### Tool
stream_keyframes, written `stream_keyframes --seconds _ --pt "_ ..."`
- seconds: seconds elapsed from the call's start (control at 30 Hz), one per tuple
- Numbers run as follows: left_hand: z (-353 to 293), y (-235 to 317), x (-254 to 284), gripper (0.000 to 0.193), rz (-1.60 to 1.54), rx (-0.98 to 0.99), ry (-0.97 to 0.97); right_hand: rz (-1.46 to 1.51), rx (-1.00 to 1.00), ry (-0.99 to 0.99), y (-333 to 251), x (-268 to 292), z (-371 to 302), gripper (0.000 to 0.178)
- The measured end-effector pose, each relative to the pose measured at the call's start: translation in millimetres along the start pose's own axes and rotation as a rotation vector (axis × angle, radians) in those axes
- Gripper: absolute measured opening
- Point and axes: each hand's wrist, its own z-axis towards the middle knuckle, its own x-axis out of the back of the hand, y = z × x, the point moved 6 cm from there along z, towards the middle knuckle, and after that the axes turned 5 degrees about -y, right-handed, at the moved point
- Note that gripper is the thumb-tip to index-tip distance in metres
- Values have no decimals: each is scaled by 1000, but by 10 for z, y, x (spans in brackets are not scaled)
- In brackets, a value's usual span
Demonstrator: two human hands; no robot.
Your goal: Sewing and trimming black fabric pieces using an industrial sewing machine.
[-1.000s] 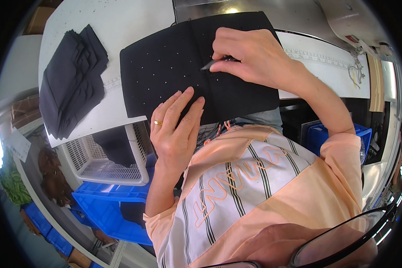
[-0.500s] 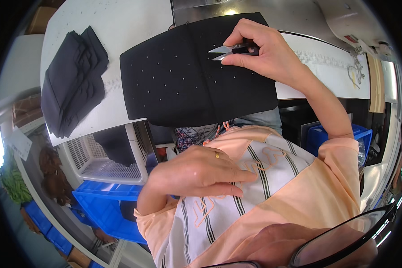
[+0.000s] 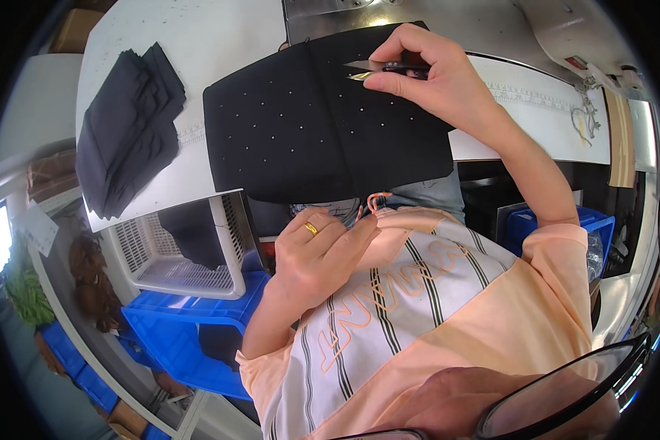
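My right hand (image 3: 436,77) grips a pair of thread snips (image 3: 370,70), its two blades pointing left over the black fabric piece (image 3: 271,161). That fabric lies spread over the table edge, with a seam down its middle and many small pale dots on it. My left hand (image 3: 319,249) is in front of my chest, below the fabric's near edge and apart from it. Its fingers are drawn together, the tips beside an orange cord (image 3: 376,199); what they hold, if anything, is hidden.
A stack of folded black fabric pieces (image 3: 128,128) lies on the white table (image 3: 205,37) at left. Below are a white plastic basket (image 3: 191,286) with dark cloth and a blue bin (image 3: 176,315). A sewing machine (image 3: 565,37) stands at far right; another blue bin (image 3: 521,224) sits beneath.
My left hand has moved up toward the fabric's near edge, its fingers drawing together by the orange cord. The snips have shifted slightly up, and their blades have come closer together.
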Motion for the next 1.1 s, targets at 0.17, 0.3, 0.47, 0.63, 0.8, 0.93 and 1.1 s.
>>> stream_keyframes --seconds 0.17,0.3,0.47,0.63,0.8,0.93,1.1 --pt "-60 -82 -187 20 198 -83 200 70 -50 62 114 279 -121 19" --pt "-55 -22 -225 24 253 -100 223 -2 -172 112 246 583 -317 17" --pt "71 -37 -264 35 389 49 197 21 -149 195 318 768 -537 19" --pt "125 -156 -226 33 352 93 196 78 -199 155 371 781 -699 19" --pt "-81 -26 -291 27 238 6 164 90 -146 69 307 723 -765 19" --pt "-239 19 -347 30 298 101 294 33 -136 16 269 656 -777 22" --pt "-300 -9 -393 42 361 181 376 4 -178 -15 283 618 -785 22"
